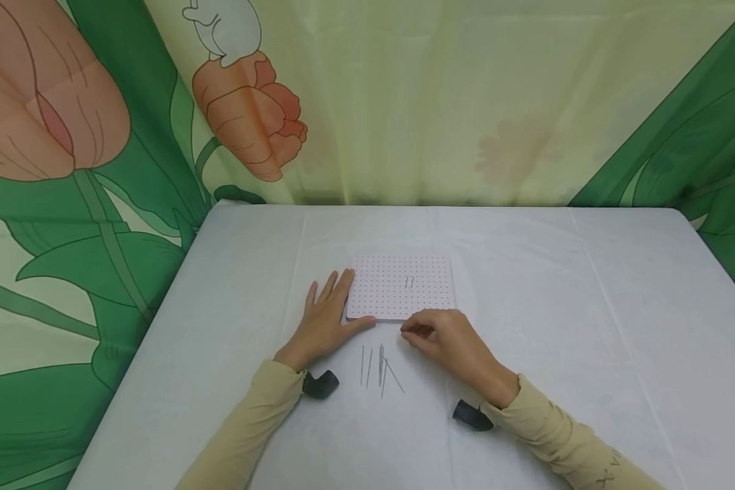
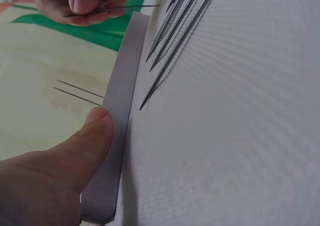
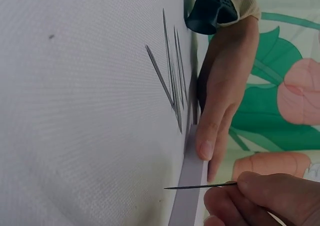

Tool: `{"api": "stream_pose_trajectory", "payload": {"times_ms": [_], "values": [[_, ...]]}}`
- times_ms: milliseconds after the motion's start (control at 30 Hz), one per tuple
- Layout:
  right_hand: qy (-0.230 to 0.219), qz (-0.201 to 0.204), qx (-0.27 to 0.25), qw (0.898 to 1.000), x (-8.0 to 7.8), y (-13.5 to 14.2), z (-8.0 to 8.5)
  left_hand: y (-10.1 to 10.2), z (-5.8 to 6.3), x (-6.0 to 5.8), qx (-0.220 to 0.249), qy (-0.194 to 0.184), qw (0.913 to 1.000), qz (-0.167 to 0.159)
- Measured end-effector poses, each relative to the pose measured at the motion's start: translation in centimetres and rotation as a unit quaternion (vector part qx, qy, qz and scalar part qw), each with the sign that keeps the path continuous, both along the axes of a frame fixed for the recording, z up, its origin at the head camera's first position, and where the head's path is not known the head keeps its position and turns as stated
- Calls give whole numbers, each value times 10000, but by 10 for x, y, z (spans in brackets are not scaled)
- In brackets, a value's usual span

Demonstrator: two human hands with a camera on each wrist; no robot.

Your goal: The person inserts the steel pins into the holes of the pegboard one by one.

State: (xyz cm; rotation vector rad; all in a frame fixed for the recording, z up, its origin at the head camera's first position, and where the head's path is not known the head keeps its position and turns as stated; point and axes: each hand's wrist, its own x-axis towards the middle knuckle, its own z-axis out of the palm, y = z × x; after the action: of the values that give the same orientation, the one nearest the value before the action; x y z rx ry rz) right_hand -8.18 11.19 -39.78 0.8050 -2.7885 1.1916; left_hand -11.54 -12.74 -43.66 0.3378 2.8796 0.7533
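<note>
- L hand: fingers spread, not curled round anything; index lies along the L edge of the perforated board, thumb against its near wall. Good brace, I'd judge: keep pressure light & even so the board doesn't slide or tip.
- R hand: thumb & fingertips closed in a fine pinch on one needle, just in front of the board's near edge. Needle looks approx. upright, most of its length below the fingers; can't tell if its lower tip touches the cloth. For control, prob. best to grip a bit above mid-length, hold it plumb, line the pt. up w/ one hole & press straight, b/c a slant could bend it or make it skid.
- Looks, L to R: loose needles, slim, grey, metallic, lie on the white tablecloth btwn the hands, nearer the wearer than the board; some cross, so no exact count.
- Board: pale, flat slab w/ rounded corners, centre of table, rows of tiny dark holes.
- Two standing needles rise from it side by side, apart, R of its middle, leaning slightly.
</note>
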Motion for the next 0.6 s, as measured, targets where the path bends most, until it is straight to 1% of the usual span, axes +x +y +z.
{"api": "stream_pose_trajectory", "payload": {"times_ms": [400,600], "values": [[270,-154,-664,9973,-4,6,2,-1,0,0,30,-41,10000,-8],[389,-283,-832,9954,-9,8,3,-1,1,0,35,-20,10000,-24]]}}
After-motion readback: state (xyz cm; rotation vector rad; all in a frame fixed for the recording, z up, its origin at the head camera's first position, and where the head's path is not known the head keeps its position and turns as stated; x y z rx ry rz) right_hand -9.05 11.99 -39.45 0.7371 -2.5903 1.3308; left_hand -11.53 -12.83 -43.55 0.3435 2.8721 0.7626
